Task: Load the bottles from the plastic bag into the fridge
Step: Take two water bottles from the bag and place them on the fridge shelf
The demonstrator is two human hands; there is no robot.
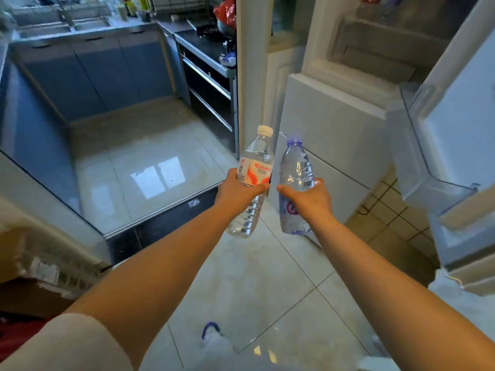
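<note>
Standing in front of the fridge [334,124], the person is holding a bottle in each of the hands. The left hand [237,192] is wrapped tight around a red-labelled bottle [253,178], and the right hand [308,198] is gripping a blue-capped bottle [296,170]; both bottles are hanging in the air just short of the fridge, almost touching each other. The fridge door [455,129] is standing open to the right of the fridge, its shelf looking bare. By my reckoning neither bottle is loaded yet. I cannot make out the plastic bag for certain.
</note>
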